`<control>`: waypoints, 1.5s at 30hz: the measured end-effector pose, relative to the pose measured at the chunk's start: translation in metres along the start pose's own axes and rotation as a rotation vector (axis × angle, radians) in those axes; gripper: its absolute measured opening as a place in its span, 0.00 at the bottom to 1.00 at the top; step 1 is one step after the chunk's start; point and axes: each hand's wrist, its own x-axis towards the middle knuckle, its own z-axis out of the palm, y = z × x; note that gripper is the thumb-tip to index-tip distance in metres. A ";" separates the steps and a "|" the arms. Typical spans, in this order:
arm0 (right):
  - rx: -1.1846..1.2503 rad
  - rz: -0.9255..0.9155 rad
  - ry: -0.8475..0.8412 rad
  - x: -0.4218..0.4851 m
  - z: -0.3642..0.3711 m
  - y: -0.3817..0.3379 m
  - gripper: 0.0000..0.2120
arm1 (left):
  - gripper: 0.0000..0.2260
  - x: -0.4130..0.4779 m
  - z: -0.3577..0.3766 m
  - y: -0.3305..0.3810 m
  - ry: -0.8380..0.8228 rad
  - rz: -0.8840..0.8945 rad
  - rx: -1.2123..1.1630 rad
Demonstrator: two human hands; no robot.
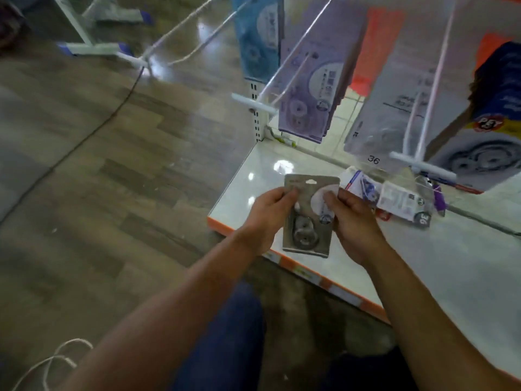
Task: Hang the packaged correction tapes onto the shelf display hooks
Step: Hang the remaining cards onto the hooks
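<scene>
Two-sided pinch: left hand (267,215), right hand (352,218) hold correction tape pack (306,238) edges; print blurred.

Head camera, downward, near the shelf (423,263)

1. A grey correction-tape pack (306,221), hang hole at its top, was upright over the shelf (253,193) edge, pinched between the left hand (267,218) and right hand (355,224).
2. Loose packs (394,198) lay heaped on the shelf just beside it.
3. Purple packs (307,91) and blue packs (258,38) hung on white display hooks (253,104).
</scene>
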 end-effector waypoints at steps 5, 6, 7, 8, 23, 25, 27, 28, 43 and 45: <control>0.001 0.073 0.019 -0.070 0.032 -0.044 0.09 | 0.10 -0.063 -0.027 0.050 -0.034 -0.122 -0.017; 0.007 0.085 0.029 -0.085 0.038 -0.059 0.09 | 0.10 -0.078 -0.030 0.062 -0.049 -0.143 -0.027; 0.022 0.099 0.037 -0.100 0.043 -0.075 0.10 | 0.10 -0.093 -0.033 0.074 -0.070 -0.161 -0.043; 0.035 0.109 0.039 -0.115 0.047 -0.090 0.11 | 0.10 -0.109 -0.035 0.088 -0.090 -0.176 -0.060; 0.281 -0.204 0.204 -0.324 0.081 -0.391 0.10 | 0.14 -0.318 -0.024 0.374 -0.397 0.049 0.065; 0.312 -0.289 0.235 -0.344 0.083 -0.424 0.09 | 0.12 -0.343 -0.017 0.406 -0.459 0.099 0.048; 0.340 -0.361 0.271 -0.360 0.083 -0.452 0.09 | 0.12 -0.362 -0.008 0.432 -0.487 0.164 0.023; 0.350 -0.395 0.285 -0.366 0.082 -0.465 0.09 | 0.13 -0.369 -0.002 0.443 -0.491 0.194 0.004; 0.462 -0.694 0.326 -0.392 0.015 -0.586 0.09 | 0.12 -0.394 0.090 0.550 -0.498 0.538 -0.009; 0.427 -0.700 0.318 -0.389 0.000 -0.592 0.09 | 0.09 -0.393 0.106 0.559 -0.485 0.552 -0.064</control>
